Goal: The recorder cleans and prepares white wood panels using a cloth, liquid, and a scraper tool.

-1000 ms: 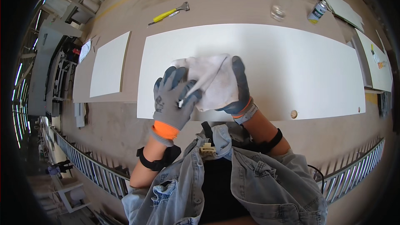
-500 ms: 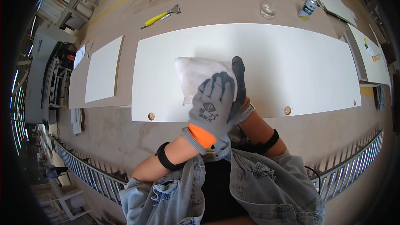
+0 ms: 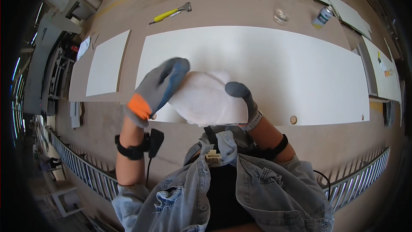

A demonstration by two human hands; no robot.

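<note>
A whitish cloth (image 3: 210, 99) is stretched between my hands above the near part of a long white panel (image 3: 317, 77). My left hand (image 3: 165, 79), in a grey glove with an orange cuff, grips the cloth's left upper edge. On the cloth's right side, my right hand (image 3: 241, 96) pinches it with the thumb on top; most of its fingers are hidden under the cloth. Two round holes show near the panel's front edge, one (image 3: 293, 120) to the right of my hands and the other partly covered by my left cuff.
Beyond the panel lie a yellow-handled scraper (image 3: 169, 13), a clear bottle (image 3: 281, 16) with a white cap and a spray can (image 3: 322, 16). A smaller white panel (image 3: 109, 62) rests at left. More boards (image 3: 382, 66) stand at right. Metal roller conveyors (image 3: 81, 163) flank me.
My left hand has moved left from on top of the cloth to its left edge. The cloth is now spread wider and nearer to me, while the right hand stays on its right side.
</note>
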